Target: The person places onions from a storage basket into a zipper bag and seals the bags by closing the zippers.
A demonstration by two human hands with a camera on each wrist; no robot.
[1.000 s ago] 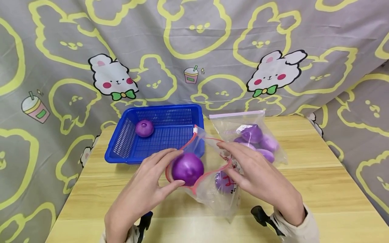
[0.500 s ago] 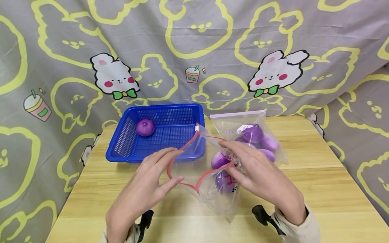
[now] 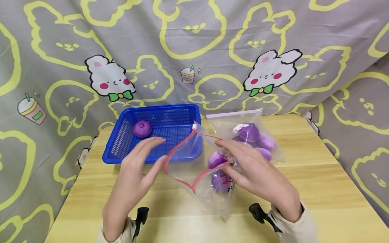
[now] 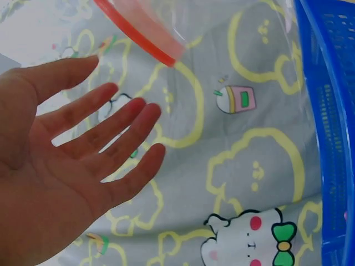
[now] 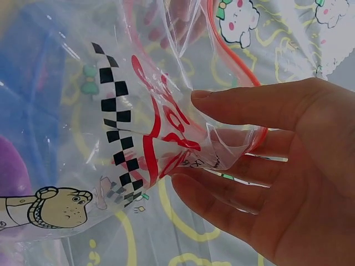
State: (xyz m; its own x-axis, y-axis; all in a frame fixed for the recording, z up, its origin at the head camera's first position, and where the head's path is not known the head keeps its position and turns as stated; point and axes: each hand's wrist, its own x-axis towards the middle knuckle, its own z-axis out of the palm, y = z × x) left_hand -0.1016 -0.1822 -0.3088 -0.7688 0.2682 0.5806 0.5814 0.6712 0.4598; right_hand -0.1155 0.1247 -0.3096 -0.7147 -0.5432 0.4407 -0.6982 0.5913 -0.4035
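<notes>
Blue basket (image 3: 182,153) on wooden table (image 3: 304,189), one purple onion (image 3: 142,128) inside. Second zip bag (image 3: 243,126) of onions behind. Bunny-print cloth (image 3: 194,50) as backdrop.

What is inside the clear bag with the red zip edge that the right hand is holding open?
Two purple balls show through the red-edged bag, which the right hand pinches. The print and the hand hide its lower part.

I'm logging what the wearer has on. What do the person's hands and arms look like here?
Both hands are bare: no gloves, no rings visible. The left hand and right hand come out of light beige sleeves. A black mount sits at each wrist, probably for the wrist cameras.
</notes>
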